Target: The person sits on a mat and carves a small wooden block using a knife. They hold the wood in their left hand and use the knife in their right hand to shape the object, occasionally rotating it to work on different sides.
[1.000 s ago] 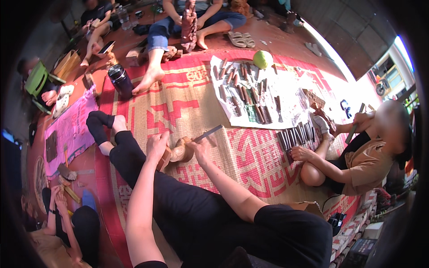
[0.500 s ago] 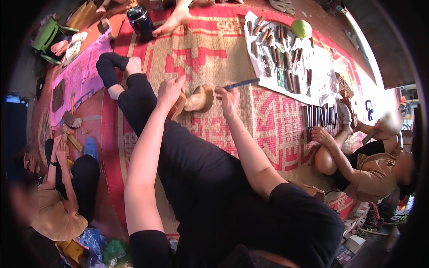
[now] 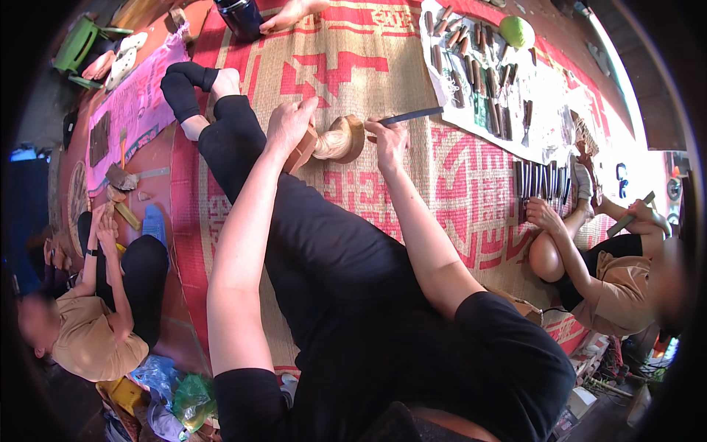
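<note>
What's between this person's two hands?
In the head view, a carved wooden piece lies between the left hand, which grips it, and the right hand.

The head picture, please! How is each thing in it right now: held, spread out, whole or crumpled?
Left grip: closed on the wooden carving
Wooden carving: held, looks unpainted
Right grip: closed on the dark flat tool
Dark flat tool: held
Patterned mat: spread out
Pink sheet: spread out
Green fruit: looks whole
Green plastic bag: crumpled

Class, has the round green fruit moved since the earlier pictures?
No. Against the white sheet, the round green fruit stays at the far edge; the whole view shifted.
</note>
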### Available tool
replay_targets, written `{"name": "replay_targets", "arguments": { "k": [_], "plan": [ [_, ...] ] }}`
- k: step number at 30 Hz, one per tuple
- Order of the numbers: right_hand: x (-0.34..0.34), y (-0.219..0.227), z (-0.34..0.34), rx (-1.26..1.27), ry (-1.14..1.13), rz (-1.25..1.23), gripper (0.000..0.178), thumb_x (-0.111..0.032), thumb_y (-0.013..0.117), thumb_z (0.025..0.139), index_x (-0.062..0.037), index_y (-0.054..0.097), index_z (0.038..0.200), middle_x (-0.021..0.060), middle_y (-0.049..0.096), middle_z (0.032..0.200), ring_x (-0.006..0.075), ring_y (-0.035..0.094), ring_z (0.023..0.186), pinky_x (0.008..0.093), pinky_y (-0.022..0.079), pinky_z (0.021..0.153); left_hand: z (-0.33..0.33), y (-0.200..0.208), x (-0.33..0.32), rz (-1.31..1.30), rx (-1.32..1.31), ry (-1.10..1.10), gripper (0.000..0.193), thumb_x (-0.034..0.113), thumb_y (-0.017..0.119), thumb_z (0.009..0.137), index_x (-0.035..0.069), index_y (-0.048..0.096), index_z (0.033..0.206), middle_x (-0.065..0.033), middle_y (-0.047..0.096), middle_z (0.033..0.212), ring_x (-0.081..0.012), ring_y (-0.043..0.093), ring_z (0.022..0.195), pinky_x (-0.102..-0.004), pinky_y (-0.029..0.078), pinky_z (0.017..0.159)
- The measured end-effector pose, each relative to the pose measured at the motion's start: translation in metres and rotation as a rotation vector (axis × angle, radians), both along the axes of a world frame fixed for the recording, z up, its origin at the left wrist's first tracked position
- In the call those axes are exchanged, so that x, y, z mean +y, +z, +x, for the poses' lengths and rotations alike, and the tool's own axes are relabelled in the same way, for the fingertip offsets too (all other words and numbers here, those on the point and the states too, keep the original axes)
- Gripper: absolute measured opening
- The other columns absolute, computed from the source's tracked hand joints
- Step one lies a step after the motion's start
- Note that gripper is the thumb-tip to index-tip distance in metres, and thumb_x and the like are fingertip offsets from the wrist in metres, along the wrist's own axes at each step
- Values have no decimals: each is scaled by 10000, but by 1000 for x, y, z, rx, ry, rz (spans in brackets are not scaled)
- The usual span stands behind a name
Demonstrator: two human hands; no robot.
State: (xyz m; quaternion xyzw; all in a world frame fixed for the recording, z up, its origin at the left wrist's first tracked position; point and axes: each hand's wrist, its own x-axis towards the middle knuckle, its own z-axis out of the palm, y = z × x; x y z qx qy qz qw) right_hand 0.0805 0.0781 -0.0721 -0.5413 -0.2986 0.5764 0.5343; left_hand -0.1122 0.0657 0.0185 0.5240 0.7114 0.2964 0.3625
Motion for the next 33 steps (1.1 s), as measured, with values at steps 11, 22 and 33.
{"name": "replay_targets", "arguments": {
  "k": [11, 22, 33],
  "plan": [
    [8, -9, -10, -70, -38, -9, 72, 8, 645, 675, 60, 632, 724, 103, 634, 675, 146, 599, 648, 252, 484, 565, 2, 1, 0, 8, 29, -6, 488, 443, 504, 830, 22, 563, 589, -64, 539, 518, -145, 528, 486, -293, 411, 511],
    [12, -10, -16, -156, 155, 94, 162, -33, 671, 676, 54, 635, 808, 112, 647, 746, 165, 608, 663, 275, 497, 651, 4, 0, 0, 1, -10, -1, 482, 431, 503, 845, 27, 568, 592, -60, 542, 524, -145, 529, 493, -292, 412, 511],
    [1, -4, 16, -216, 63, 13, 210, -179, 613, 766, 31, 616, 777, 112, 631, 702, 176, 624, 623, 280, 492, 590, -4, -4, 0, -16, -44, 38, 474, 459, 494, 807, 49, 597, 593, -86, 575, 531, -192, 585, 516, -317, 443, 547]
  ]
}}
